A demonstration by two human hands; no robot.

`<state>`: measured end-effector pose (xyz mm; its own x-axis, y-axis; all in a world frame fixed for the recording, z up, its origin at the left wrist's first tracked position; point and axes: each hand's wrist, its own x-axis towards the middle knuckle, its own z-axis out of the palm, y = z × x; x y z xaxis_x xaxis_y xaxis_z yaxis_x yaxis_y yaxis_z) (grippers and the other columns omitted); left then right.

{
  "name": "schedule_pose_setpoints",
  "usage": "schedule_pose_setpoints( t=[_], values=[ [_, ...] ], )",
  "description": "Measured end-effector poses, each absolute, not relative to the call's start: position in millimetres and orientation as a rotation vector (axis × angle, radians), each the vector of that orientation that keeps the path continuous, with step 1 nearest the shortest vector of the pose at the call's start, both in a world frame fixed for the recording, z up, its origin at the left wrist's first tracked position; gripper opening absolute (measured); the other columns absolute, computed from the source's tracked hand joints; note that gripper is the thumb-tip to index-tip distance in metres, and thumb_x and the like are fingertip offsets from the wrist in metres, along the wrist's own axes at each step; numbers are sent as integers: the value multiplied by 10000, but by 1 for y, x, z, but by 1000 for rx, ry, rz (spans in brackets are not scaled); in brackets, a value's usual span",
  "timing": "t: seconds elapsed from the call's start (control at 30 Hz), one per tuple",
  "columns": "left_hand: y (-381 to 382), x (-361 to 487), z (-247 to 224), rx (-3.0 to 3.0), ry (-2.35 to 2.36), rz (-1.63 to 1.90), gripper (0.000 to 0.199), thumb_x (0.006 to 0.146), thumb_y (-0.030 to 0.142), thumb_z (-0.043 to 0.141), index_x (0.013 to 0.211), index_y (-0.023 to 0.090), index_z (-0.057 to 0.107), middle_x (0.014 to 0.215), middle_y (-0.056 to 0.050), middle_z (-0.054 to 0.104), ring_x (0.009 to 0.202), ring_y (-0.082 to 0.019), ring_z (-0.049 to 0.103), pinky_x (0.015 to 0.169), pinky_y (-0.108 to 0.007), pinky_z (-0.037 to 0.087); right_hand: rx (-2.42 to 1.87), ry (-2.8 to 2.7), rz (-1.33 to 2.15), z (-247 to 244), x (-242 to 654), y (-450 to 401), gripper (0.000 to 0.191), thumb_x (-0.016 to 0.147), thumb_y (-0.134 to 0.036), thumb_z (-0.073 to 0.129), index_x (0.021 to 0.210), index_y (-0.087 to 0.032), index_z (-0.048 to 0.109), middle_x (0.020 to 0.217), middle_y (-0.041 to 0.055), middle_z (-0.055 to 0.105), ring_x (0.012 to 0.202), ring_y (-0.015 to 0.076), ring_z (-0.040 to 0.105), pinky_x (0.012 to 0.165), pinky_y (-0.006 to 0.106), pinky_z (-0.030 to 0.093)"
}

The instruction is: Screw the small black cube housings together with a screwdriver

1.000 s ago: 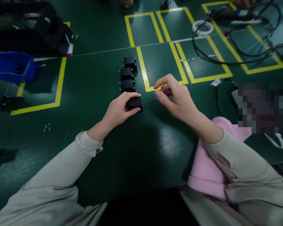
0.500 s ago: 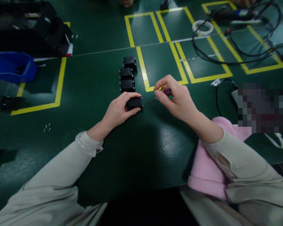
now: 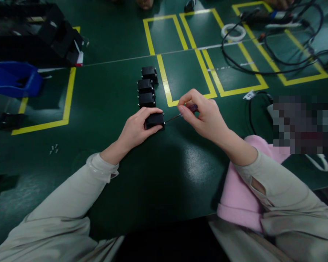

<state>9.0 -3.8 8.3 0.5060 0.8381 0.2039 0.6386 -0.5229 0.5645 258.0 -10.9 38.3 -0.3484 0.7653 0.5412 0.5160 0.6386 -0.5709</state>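
Observation:
My left hand (image 3: 138, 125) grips a small black block (image 3: 155, 119) on the green table, thumb on its near side and fingers on its far side. Between the fingers and thumb of my right hand (image 3: 200, 111) is a screwdriver with a dark purple handle (image 3: 193, 107). Its thin shaft (image 3: 172, 118) points left, and the tip meets a small screw on the block's right side. Beyond the held block, three similar black blocks (image 3: 147, 99) stand in a row, with small screws showing at their sides.
Several small screws (image 3: 54, 149) lie at the left. Farther left are a blue bin (image 3: 15, 79) and black equipment. A pink cloth (image 3: 239, 196) lies under my right forearm. Black cables, a white ring (image 3: 233, 32) and yellow tape outlines occupy the back right.
The whole view has shifted slightly to the left. Both hands keep nearly the same pose, and the screwdriver tip is still at the block's right side.

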Motion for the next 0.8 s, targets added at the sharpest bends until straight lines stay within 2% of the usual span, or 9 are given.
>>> schedule_pose_setpoints(
  t=[0.13,0.33,0.57,0.8],
  values=[
    [-4,9,8,2337,1202,659,431,907,347,673,1311,222,593,1253,-59,656,1147,-239,637,990,-358,494,-999,-2035,426,40,258,-12,131,987,-312,507,937,-203,560,773,-29,599,618,78,567,595,227,412],
    [-4,9,9,2332,1204,647,433,909,344,671,1316,222,589,1267,-58,654,1165,-243,632,1006,-364,492,-1028,-2004,450,39,258,-12,148,965,-285,505,1086,-210,544,782,-29,590,631,99,553,638,254,461],
    [-4,10,8,2324,1216,633,440,901,352,667,1316,229,588,1270,-60,657,1162,-250,635,1006,-378,497,-1073,-1981,433,38,257,-11,224,1003,-430,491,948,-221,552,805,-10,605,653,104,577,601,247,431],
    [-3,9,8,2336,1193,651,435,909,345,669,1318,224,587,1261,-58,650,1156,-238,635,989,-351,492,-1066,-1974,405,39,257,-12,149,1002,-350,459,1037,-231,541,787,-19,571,642,108,552,615,260,452]
  ],
)
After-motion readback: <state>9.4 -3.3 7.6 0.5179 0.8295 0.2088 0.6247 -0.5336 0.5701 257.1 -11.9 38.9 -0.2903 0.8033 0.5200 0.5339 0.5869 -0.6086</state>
